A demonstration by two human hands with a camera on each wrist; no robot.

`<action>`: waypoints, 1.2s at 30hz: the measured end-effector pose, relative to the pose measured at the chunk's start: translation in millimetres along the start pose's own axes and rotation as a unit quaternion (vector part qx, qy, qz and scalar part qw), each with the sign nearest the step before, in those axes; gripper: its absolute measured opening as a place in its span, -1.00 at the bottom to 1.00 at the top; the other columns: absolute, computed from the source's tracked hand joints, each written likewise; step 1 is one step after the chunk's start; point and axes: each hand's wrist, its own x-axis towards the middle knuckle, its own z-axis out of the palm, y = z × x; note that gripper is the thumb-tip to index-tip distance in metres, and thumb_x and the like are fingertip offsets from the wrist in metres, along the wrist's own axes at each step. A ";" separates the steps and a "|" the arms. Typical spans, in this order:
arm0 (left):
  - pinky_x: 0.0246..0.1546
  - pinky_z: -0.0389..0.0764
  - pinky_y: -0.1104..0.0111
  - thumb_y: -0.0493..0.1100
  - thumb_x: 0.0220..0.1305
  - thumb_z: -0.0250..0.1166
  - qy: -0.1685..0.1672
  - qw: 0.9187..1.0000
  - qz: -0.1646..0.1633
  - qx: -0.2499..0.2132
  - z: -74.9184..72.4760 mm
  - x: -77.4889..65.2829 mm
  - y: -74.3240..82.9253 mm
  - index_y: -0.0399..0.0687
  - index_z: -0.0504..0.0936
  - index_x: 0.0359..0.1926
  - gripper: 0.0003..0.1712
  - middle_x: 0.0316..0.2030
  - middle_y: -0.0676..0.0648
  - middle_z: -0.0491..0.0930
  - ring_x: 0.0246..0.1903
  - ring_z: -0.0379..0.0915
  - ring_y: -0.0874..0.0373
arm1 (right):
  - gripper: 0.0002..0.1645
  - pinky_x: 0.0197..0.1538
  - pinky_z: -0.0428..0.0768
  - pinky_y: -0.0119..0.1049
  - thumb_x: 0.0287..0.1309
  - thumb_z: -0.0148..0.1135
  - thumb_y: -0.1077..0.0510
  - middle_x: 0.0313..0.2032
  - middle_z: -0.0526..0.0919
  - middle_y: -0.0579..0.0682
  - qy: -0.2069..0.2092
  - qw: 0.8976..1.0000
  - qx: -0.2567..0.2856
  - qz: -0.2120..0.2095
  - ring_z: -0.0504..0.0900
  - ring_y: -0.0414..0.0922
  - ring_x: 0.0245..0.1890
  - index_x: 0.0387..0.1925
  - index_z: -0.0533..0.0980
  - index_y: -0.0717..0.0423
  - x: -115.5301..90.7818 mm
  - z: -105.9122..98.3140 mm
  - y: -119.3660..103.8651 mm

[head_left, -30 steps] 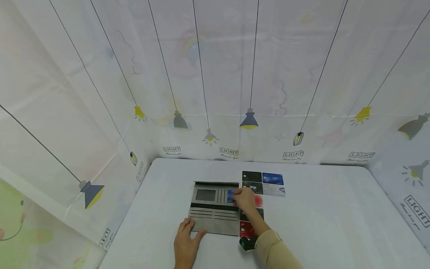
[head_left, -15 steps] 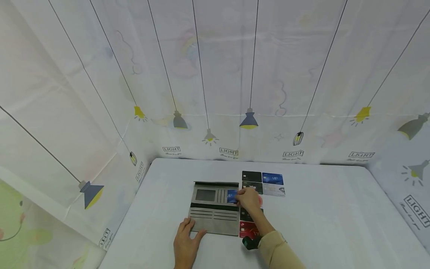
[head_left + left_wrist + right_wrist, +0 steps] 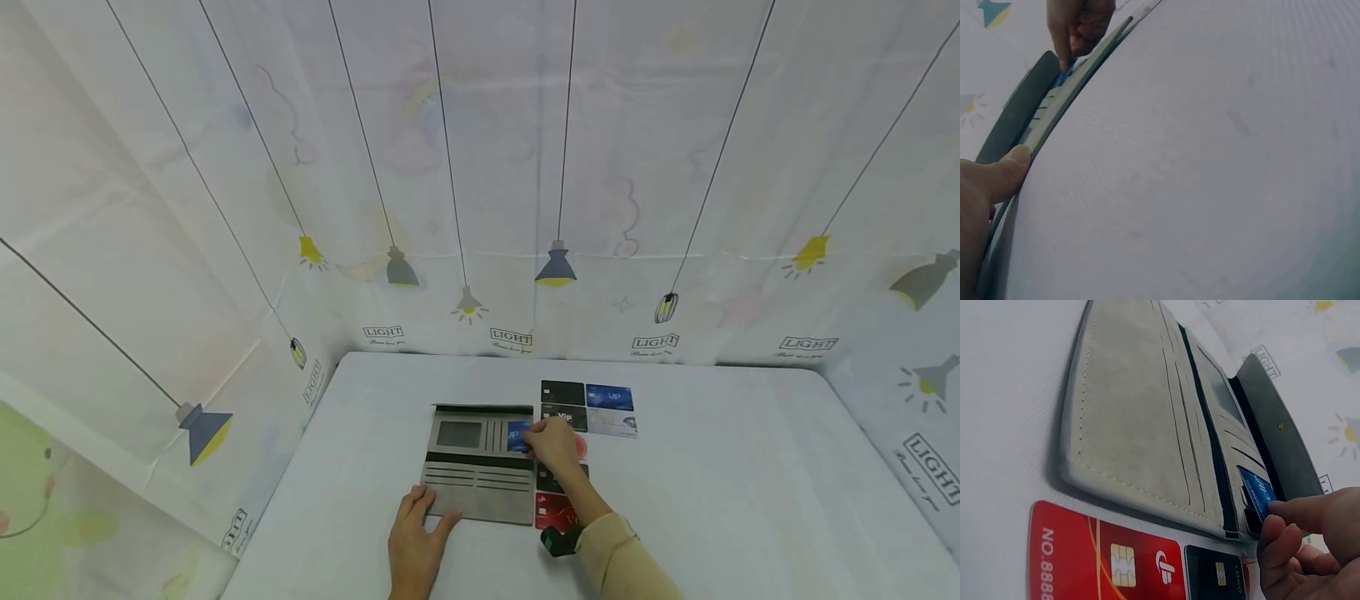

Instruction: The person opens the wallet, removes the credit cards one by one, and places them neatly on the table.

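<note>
A grey wallet [image 3: 480, 500] lies unfolded on the white table, its flap [image 3: 1269, 419] standing up at the far side. My left hand [image 3: 416, 542] rests at its near-left corner, thumb stretched along the near edge and fingers over the left side. In the left wrist view the left thumb [image 3: 1007, 175] lies across that edge. My right hand [image 3: 553, 446] pinches the outer end of a blue card [image 3: 517, 436], which sits in the slots of the wallet's upper right part. The right wrist view shows the index fingertip right on this blue card [image 3: 1257, 490].
Right of the wallet lie a red card [image 3: 551, 510], a dark card [image 3: 577, 475] and a card with a pink-red circle, partly under my right arm. Further back, two dark cards [image 3: 562, 393], a blue card [image 3: 609, 397] and a silver card [image 3: 611, 422] form a block.
My right hand has shifted slightly right along the blue card, and more of its printed face shows. My left hand and the wallet stay where they were.
</note>
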 end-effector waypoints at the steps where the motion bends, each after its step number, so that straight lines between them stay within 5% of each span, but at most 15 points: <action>1: 0.24 0.59 0.09 0.14 -0.10 0.61 0.000 1.000 -0.001 -0.002 -0.2 0.0 0.3 -0.20 0.70 0.04 -0.27 0.14 -0.09 0.62 0.26 0.51 -0.12 | -0.81 -0.65 0.55 -0.48 0.15 0.36 0.20 -0.63 0.71 0.07 -0.001 1.000 -0.004 0.000 0.61 -0.22 -0.72 -0.35 0.70 0.31 0.0 0.0 0.5; 16: 0.20 0.61 0.06 0.15 -0.10 0.60 0.010 1.000 0.016 0.000 2.6 0.0 -1.4 -0.22 0.71 0.02 -0.28 0.12 -0.10 0.63 0.24 0.53 -0.14 | -0.75 -0.65 0.51 -0.47 0.14 0.36 0.14 -0.71 0.67 0.02 -0.009 0.999 -0.042 0.004 0.59 -0.20 -0.74 -0.33 0.73 0.30 -0.3 -16.7 6.8; 23: 0.26 0.58 0.10 0.20 -0.07 0.57 -0.009 1.000 -0.006 0.005 1.4 0.3 -1.9 -0.17 0.69 0.07 -0.25 0.17 -0.07 0.59 0.29 0.48 -0.09 | -0.75 -0.64 0.40 -0.44 0.15 0.34 0.11 -0.78 0.60 -0.05 -0.010 0.999 -0.041 0.016 0.54 -0.20 -0.75 -0.41 0.73 0.25 -2.0 -26.2 11.1; 36: 0.25 0.59 0.09 0.21 -0.07 0.56 -0.012 1.000 -0.007 0.001 1.9 0.4 -2.8 -0.13 0.69 0.07 -0.26 0.19 -0.06 0.58 0.29 0.47 -0.08 | -0.71 -0.41 0.76 -0.34 0.30 0.23 0.23 -0.40 0.74 0.19 -0.049 0.993 0.094 0.057 0.71 -0.16 -0.60 -0.09 0.62 0.42 -10.0 -42.9 12.8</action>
